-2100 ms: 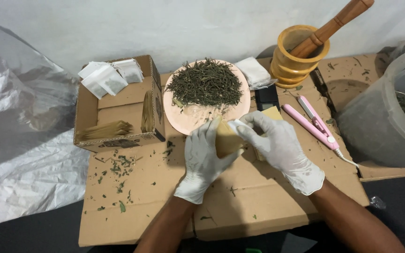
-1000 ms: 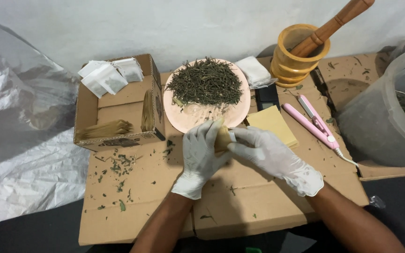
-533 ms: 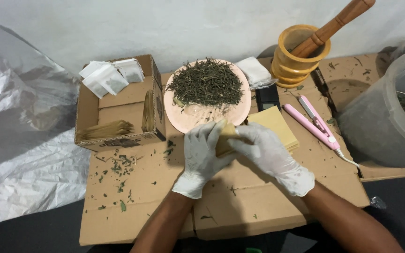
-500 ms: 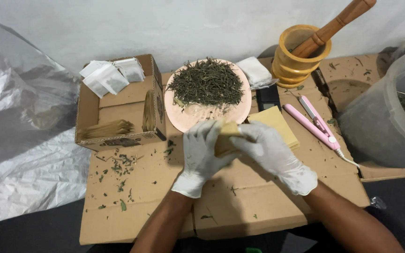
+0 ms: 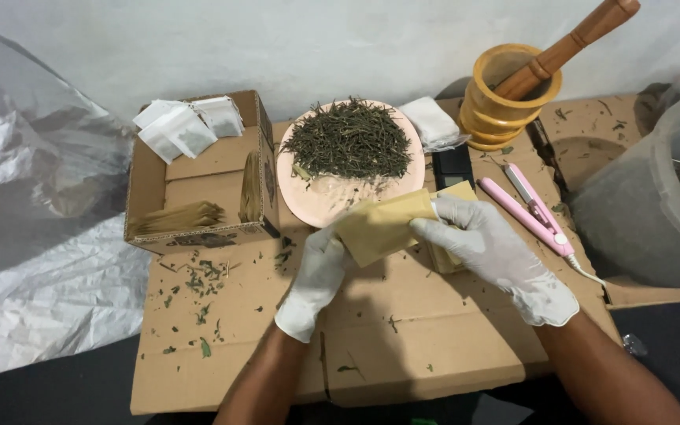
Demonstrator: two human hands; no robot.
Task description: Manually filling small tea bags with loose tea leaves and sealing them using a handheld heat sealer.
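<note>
Both hands wear white gloves and hold one tan paper pouch between them, above the flattened cardboard sheet that covers the desk. The left hand grips the lower left end of the pouch with fingers curled around it. The right hand pinches the upper right end, thumb and fingers closed on the paper. The pouch sits tilted, right end higher, just in front of the pink plate.

The plate carries a heap of dried green leaves on its far half; its near part is bare. A stack of yellow pouches lies partly under the right hand. Just beyond it sits a small black device, with a folded white cloth behind.

A yellow wooden mortar stands at the far right of the cardboard, with a brown pestle leaning in it. A pink flat-iron-style sealer lies right of the hands, cord trailing toward the near edge. A large translucent bucket stands at the far right.

An open cardboard box left of the plate holds small white sachets at its far end and tan pouches near its front. Loose leaf fragments are scattered on the cardboard in front of the box. Crumpled silver foil sheeting lies at the left.
</note>
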